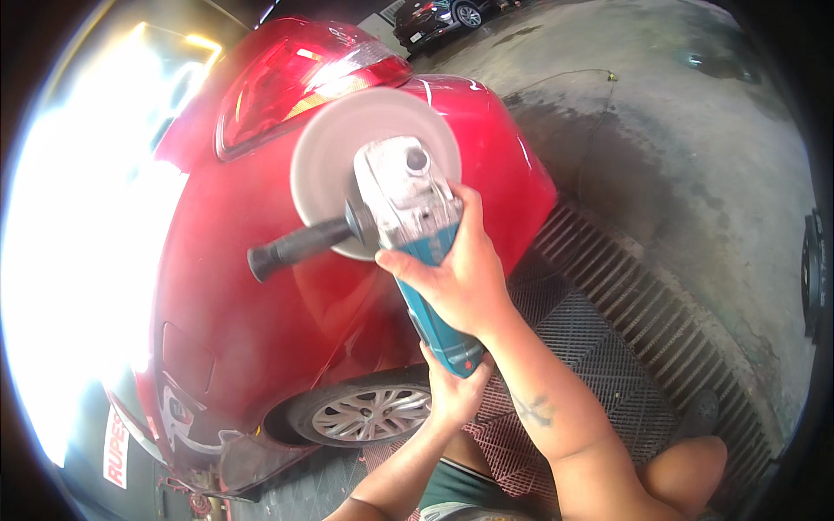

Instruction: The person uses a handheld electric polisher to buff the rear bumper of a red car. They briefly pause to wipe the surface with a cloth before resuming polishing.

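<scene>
While a glossy red painted car (pixel 234 339) dominates the view, a teal-and-silver power polisher (pixel 404 204) is held before its rear corner, its pale round pad (pixel 326 165) blurred, apparently mid-buffing; contact with the paint I cannot judge. The right hand (pixel 469 282) wraps the tool's body, the left hand (pixel 456 395) grasps its butt; the black cylindrical side handle (pixel 300 247) is ungripped. Any pass here calls for steady, level pressure. No container is discernible.

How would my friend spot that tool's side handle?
Find the big red car, then the power tool near its tail light. From the tool's silver head, the side handle juts left. It's a black rod, unlike the pale pad and teal body.
</scene>
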A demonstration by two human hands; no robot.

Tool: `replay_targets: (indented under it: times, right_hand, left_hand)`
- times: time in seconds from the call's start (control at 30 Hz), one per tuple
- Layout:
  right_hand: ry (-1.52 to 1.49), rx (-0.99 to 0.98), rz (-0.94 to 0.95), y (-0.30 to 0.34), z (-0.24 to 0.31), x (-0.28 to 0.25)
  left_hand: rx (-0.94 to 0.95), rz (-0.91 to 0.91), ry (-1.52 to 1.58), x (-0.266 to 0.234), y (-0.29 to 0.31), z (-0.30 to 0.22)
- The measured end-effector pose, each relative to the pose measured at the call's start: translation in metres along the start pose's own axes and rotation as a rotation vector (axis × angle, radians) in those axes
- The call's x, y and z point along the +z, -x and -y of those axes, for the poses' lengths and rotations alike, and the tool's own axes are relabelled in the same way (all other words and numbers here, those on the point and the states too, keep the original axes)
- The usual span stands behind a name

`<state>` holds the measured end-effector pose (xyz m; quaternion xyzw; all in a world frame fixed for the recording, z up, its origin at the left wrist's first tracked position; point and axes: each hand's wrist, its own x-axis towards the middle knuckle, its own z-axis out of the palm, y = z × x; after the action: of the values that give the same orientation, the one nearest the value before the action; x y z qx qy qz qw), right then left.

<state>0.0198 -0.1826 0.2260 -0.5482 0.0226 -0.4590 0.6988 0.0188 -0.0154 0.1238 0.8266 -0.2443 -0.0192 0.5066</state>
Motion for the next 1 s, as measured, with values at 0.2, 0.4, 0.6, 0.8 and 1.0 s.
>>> replay_targets:
  times: [0.2, 0.4, 0.6, 0.8, 1.0]
  right_hand:
    - [-0.012, -0.022, 0.04, 0.082, -0.039, 0.013]
    - [-0.059, -0.05, 0.015, 0.059, -0.035, 0.012]
    - [-0.099, -0.031, 0.0, -0.007, 0.012, 0.016]
    - [0.037, -0.058, 0.235, 0.01, 0.042, 0.057]
    - [-0.044, -0.048, 0.082, 0.01, 0.026, 0.03]
  left_hand:
    - [0.048, -0.038, -0.108, -0.029, 0.063, 0.093]
    - [0.078, -0.05, -0.266, -0.028, 0.04, 0.055]
    - [-0.047, -0.061, 0.039, -0.013, -0.001, -0.025]
    - [0.057, -0.231, -0.091, -0.046, 0.019, -0.014]
    - [0.133, -0.148, -0.111, -0.037, 0.008, -0.006]
